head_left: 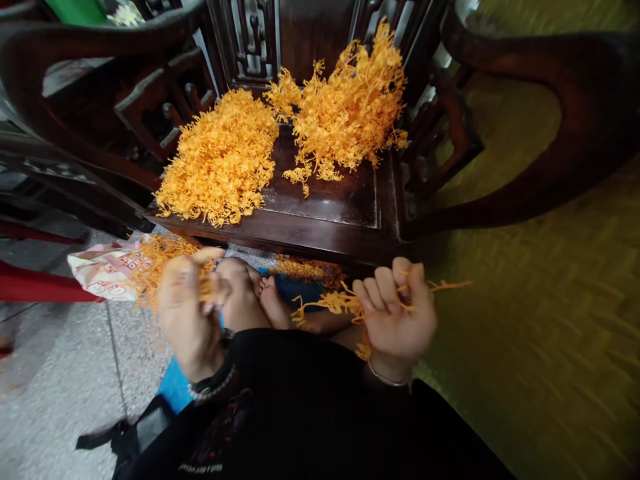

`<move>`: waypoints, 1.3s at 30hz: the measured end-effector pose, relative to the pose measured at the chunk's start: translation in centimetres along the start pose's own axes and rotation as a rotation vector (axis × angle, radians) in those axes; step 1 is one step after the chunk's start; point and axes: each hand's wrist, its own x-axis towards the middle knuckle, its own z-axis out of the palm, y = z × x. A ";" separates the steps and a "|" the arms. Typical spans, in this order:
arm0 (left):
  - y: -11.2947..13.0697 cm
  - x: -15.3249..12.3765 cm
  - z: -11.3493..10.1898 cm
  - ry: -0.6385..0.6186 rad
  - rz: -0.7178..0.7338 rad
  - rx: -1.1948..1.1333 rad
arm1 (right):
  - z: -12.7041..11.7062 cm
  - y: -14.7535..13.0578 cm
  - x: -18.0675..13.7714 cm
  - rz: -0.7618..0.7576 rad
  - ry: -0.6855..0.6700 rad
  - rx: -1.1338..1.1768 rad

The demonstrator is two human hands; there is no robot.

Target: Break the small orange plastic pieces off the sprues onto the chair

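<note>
Right hand [400,310] closed on orange strands [340,302], which protrude from both sides; left hand [186,320] blurred, orange material [207,290] against it, grip impossible to tell; step in hand, as judged: handling small bunches; next move probably calls for steady fingertips; orange piles [225,157] lie beyond both hands, on the chair [320,239].

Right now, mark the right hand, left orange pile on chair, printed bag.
Right hand [399,313]: head view, middle of the hand.
Left orange pile [223,160]: head view, its middle.
Printed bag [106,267]: head view, printed side.
</note>
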 end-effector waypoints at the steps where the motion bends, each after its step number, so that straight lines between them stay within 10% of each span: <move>1: -0.3 -0.2 1.3 -0.015 0.023 0.023 | 0.4 0.5 0.2 -0.001 -0.028 0.001; 8: -2.3 -0.4 6.4 -0.098 0.327 0.110 | 1.5 0.8 0.5 0.065 -0.211 -0.050; 17: -0.3 1.2 4.1 -0.638 -0.271 -0.185 | 0.7 1.5 1.3 0.200 -0.247 -0.079; 20: -0.5 0.6 1.8 -0.289 -0.319 -0.116 | -0.4 0.5 0.9 0.257 -0.207 -0.071; 23: -1.5 1.2 -2.4 0.478 -0.162 0.021 | -2.0 -1.5 0.3 0.064 0.003 -0.061; 25: -2.4 2.2 -5.3 0.772 -0.090 0.077 | -2.8 -2.3 0.1 -0.049 0.106 -0.084; 31: -5.6 7.1 -9.0 0.679 -0.068 0.115 | -2.7 0.0 1.4 0.143 0.021 -0.089; 39: -15.1 21.9 -9.5 0.280 -0.270 0.618 | -2.3 2.0 2.2 0.103 0.061 -0.095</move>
